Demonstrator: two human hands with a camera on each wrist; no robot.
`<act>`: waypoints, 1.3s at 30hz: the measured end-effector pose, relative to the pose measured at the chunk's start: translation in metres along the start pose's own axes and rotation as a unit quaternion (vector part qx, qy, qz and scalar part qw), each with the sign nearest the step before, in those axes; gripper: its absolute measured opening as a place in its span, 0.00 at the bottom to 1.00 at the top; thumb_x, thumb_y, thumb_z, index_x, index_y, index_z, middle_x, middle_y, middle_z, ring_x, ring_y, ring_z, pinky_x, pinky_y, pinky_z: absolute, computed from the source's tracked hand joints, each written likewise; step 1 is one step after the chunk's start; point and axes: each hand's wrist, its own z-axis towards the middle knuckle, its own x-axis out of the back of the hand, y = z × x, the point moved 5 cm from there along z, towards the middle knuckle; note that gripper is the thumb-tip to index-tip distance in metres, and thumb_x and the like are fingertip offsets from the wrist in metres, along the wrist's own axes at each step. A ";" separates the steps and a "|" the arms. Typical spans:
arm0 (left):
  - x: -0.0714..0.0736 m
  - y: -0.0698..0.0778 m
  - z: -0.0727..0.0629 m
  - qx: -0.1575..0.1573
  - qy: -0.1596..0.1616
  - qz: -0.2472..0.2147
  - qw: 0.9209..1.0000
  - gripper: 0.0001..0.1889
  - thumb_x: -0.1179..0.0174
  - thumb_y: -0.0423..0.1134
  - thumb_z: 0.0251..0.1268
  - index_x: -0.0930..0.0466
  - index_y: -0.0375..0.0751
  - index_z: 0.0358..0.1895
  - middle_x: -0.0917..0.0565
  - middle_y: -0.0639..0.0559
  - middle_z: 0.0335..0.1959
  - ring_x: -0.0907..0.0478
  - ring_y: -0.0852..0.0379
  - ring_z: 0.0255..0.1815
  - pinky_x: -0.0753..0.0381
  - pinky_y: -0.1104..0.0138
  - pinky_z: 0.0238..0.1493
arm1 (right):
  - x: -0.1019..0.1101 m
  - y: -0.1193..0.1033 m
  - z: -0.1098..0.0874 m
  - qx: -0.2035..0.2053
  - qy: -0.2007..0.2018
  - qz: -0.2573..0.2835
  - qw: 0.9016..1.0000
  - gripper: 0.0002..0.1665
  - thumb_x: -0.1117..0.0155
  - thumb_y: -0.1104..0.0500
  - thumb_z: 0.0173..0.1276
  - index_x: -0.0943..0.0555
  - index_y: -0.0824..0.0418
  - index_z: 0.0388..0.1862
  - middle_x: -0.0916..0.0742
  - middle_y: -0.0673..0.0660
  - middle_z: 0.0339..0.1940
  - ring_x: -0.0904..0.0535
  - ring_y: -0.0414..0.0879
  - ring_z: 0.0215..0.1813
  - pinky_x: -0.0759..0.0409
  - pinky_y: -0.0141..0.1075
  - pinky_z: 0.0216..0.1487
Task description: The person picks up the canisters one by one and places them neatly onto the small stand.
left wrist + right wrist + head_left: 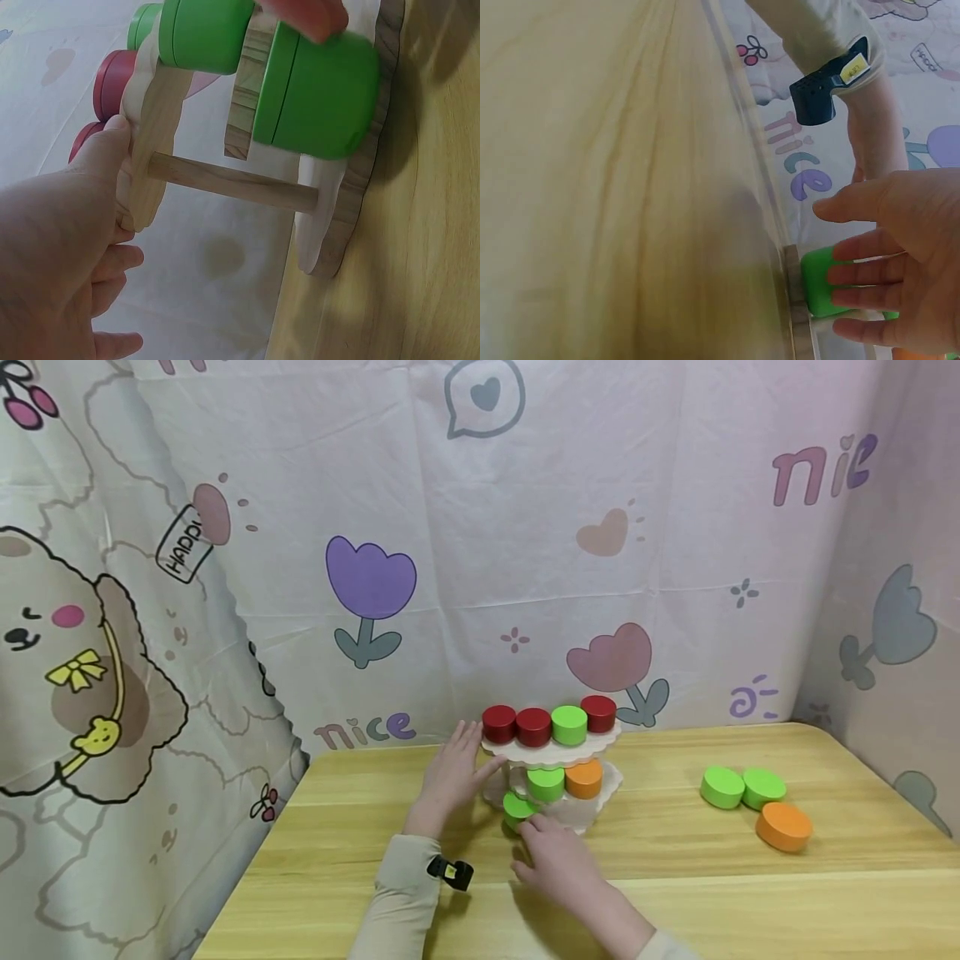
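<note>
A tiered wooden stand with scalloped plates stands on the table, holding red, green and orange round blocks. My left hand grips the left edge of its top plate, with the thumb on the rim and the other fingers around behind it. On the bottom plate at the front left sits a green round block. My right hand touches this block with extended fingertips, thumb held apart. The middle plate carries a green block and an orange block. Red blocks and a green one line the top plate.
Two green round blocks and one orange round block lie on the wooden table to the right of the stand. A printed cloth hangs behind the table and at its sides.
</note>
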 end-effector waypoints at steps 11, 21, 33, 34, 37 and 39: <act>0.000 0.001 -0.002 -0.003 -0.006 0.009 1.000 0.45 0.59 0.70 0.68 0.49 0.42 0.78 0.46 0.47 0.79 0.54 0.47 0.81 0.45 0.47 0.77 | -0.011 -0.004 0.008 0.024 -0.009 0.016 1.000 0.28 0.28 0.51 0.58 0.20 0.64 0.54 0.15 0.59 0.52 0.20 0.54 0.57 0.21 0.50 0.61; -0.002 0.001 -0.002 -0.001 -0.004 0.007 1.000 0.45 0.59 0.71 0.68 0.49 0.43 0.78 0.45 0.47 0.79 0.54 0.48 0.81 0.45 0.48 0.78 | -0.016 -0.004 0.011 0.012 -0.037 0.027 0.999 0.34 0.30 0.50 0.60 0.24 0.66 0.61 0.21 0.65 0.64 0.25 0.59 0.66 0.27 0.53 0.68; 0.000 -0.001 -0.002 -0.002 0.001 0.005 1.000 0.45 0.59 0.70 0.68 0.48 0.41 0.77 0.45 0.47 0.79 0.53 0.47 0.81 0.44 0.47 0.77 | -0.020 -0.002 0.012 0.024 -0.037 0.011 0.999 0.36 0.28 0.49 0.58 0.24 0.65 0.62 0.21 0.65 0.65 0.26 0.59 0.67 0.28 0.55 0.68; 0.000 -0.001 -0.002 -0.002 0.002 0.005 1.000 0.45 0.59 0.70 0.68 0.48 0.41 0.77 0.45 0.47 0.79 0.53 0.47 0.81 0.44 0.48 0.77 | -0.020 -0.002 0.012 0.028 -0.033 0.006 0.999 0.36 0.29 0.49 0.58 0.24 0.65 0.62 0.21 0.64 0.65 0.26 0.59 0.67 0.28 0.55 0.68; 0.001 -0.001 -0.002 -0.002 0.003 0.005 1.000 0.45 0.59 0.70 0.68 0.48 0.42 0.77 0.45 0.47 0.79 0.53 0.47 0.81 0.44 0.48 0.77 | -0.017 -0.003 0.009 0.039 -0.023 -0.002 0.999 0.36 0.29 0.49 0.58 0.24 0.65 0.62 0.20 0.64 0.64 0.25 0.59 0.66 0.28 0.56 0.67; 0.001 0.000 -0.001 -0.003 0.004 0.005 1.000 0.45 0.59 0.71 0.68 0.49 0.43 0.78 0.45 0.47 0.79 0.53 0.47 0.81 0.44 0.48 0.77 | -0.014 -0.003 0.007 0.042 -0.018 0.001 0.999 0.36 0.28 0.50 0.57 0.24 0.65 0.62 0.20 0.64 0.63 0.25 0.60 0.66 0.27 0.56 0.67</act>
